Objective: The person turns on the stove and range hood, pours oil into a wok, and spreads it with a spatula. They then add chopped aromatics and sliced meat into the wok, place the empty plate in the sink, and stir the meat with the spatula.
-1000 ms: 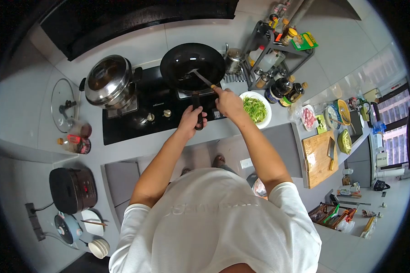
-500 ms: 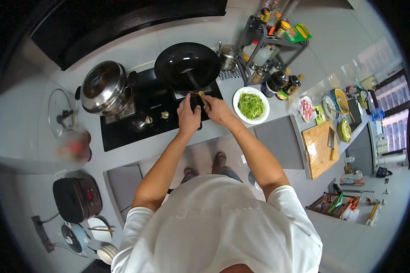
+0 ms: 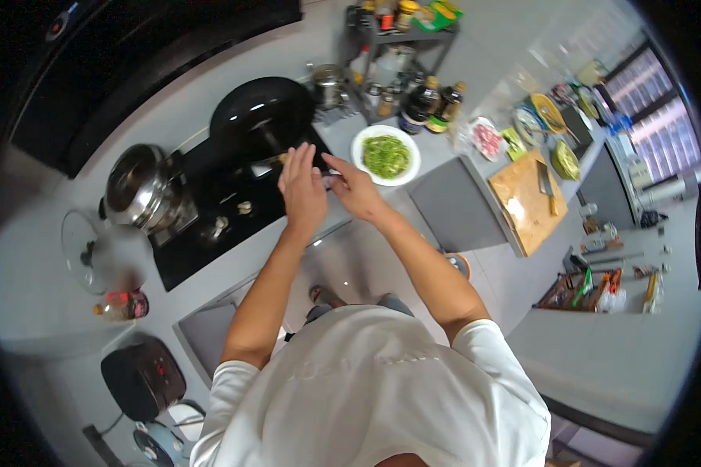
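My left hand point(image 3: 304, 194) hovers over the front edge of the black hob point(image 3: 202, 253), palm down, fingers stretched out and holding nothing that I can see. To its right is my right hand point(image 3: 357, 191), its fingers apart near the left hand's side. A black wok point(image 3: 245, 105) sits on the far burner. In it rests a spatula point(image 3: 270, 138), its handle running toward my left fingertips and partly hidden by them. Just beyond my right hand stands a white plate of shredded green vegetable point(image 3: 386, 157).
On the hob's left is a steel pot point(image 3: 136, 191). Sauce bottles point(image 3: 420, 105) and a rack point(image 3: 413, 35) stand behind the plate. A cutting board point(image 3: 526, 206) with a cleaver point(image 3: 545, 179) lies right, near a plate of pink meat point(image 3: 487, 140). A rice cooker point(image 3: 144, 377) is lower left.
My view has turned, so the counter appears shifted left. My right hand has come off the spatula's wooden handle. My left hand's fingers now stretch out beside it.
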`<state>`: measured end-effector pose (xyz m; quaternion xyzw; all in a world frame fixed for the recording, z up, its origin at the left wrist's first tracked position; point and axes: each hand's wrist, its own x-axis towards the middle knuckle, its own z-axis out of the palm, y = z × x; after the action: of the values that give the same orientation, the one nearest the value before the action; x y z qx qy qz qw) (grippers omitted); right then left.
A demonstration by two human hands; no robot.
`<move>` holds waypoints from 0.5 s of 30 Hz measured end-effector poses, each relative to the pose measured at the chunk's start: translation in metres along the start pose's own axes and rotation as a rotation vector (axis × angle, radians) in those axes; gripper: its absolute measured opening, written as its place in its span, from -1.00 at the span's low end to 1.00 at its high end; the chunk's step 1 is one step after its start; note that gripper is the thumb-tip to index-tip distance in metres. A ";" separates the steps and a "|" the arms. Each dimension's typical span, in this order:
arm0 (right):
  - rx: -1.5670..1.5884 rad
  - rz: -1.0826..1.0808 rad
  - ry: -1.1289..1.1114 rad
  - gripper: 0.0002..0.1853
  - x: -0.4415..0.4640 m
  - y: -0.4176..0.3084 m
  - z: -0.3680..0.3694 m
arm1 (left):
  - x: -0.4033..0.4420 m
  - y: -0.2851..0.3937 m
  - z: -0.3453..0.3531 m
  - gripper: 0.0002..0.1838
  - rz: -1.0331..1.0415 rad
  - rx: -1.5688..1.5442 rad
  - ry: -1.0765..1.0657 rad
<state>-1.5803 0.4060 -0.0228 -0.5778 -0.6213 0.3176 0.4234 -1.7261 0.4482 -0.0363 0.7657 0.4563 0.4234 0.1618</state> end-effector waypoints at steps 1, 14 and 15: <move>0.038 -0.066 0.071 -0.43 -0.004 0.001 -0.006 | 0.001 0.012 0.005 -0.50 0.059 -0.031 0.011; -0.056 -0.151 0.535 -0.43 -0.143 0.046 -0.187 | -0.042 0.204 0.147 -0.50 0.167 -0.578 -0.280; -0.074 -0.135 0.548 -0.43 -0.159 0.051 -0.205 | -0.048 0.223 0.160 -0.51 0.153 -0.615 -0.324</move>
<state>-1.3785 0.2359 -0.0027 -0.6147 -0.5316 0.0978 0.5745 -1.4845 0.3117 -0.0137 0.7703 0.2175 0.4248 0.4229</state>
